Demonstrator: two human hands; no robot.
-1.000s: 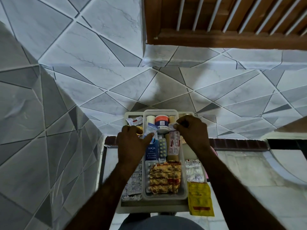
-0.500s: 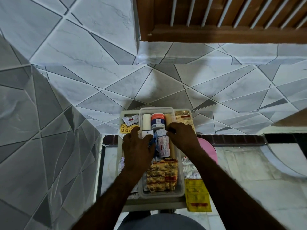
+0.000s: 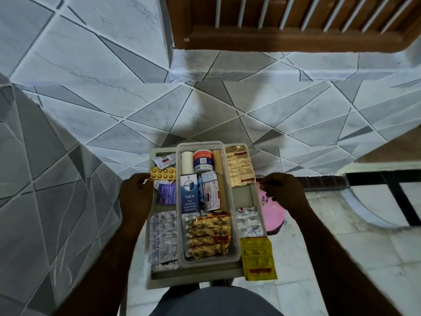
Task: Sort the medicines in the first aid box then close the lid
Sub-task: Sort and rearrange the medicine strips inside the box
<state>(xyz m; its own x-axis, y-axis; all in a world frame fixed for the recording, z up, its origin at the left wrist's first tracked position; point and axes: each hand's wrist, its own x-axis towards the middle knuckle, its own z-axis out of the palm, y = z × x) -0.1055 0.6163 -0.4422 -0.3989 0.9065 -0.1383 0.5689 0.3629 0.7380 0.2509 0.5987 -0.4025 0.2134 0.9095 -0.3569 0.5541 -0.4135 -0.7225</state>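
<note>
Both hands have left the inner tray [image 3: 209, 262] for the first aid box [image 3: 196, 274] sides; left hand [image 3: 136, 197] beside the yellow blister strip [image 3: 163, 173], right hand [image 3: 282, 192] curled off the rim (grips unclear); medicines [image 3: 209, 236] look sorted, closing likely next.

A room in a home, seemingly a washroom or kitchen corner: grey-and-white geometric tiles [image 3: 109, 92] are covering the walls, a wooden window frame [image 3: 284, 43] with white bars is sitting above, and pale marble slabs [image 3: 346, 226] are lying below.
</note>
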